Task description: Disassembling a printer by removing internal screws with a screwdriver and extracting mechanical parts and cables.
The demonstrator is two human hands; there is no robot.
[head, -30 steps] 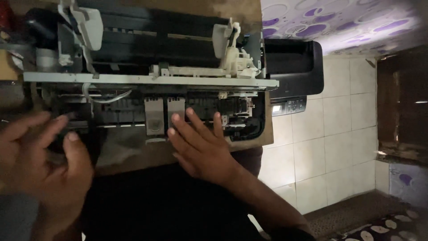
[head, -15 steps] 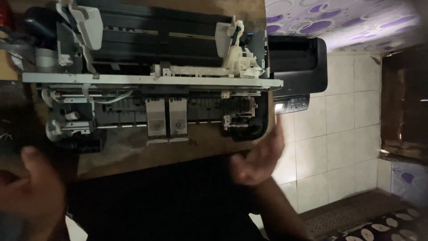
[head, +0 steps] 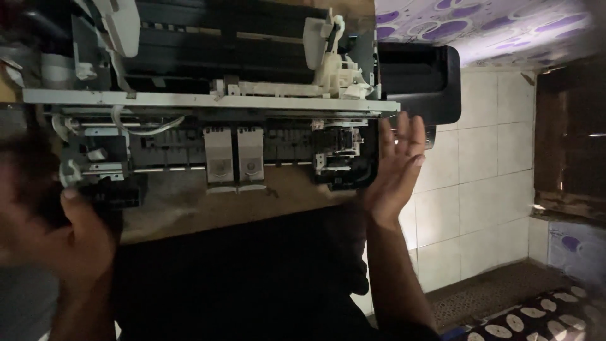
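An opened printer mechanism [head: 208, 101] with a grey metal rail, white plastic parts and two grey cartridge blocks [head: 235, 158] sits on a brown wooden board [head: 208, 211] in front of me. My right hand [head: 392, 167] is flat against the mechanism's right end, fingers apart and pointing up. My left hand [head: 69, 237] is at the left end, its thumb touching the dark part at the front left corner; whether the fingers grip the mechanism is hidden.
A black printer cover [head: 424, 82] lies past the board's right edge. The white tiled floor [head: 473, 189] is below on the right, with a purple-patterned cloth [head: 480, 25] at the top right and a dark wooden frame [head: 568, 139] at the far right.
My right hand left the front middle of the mechanism and moved out to its right end. My left hand dropped from the front left, then came up to the left corner.
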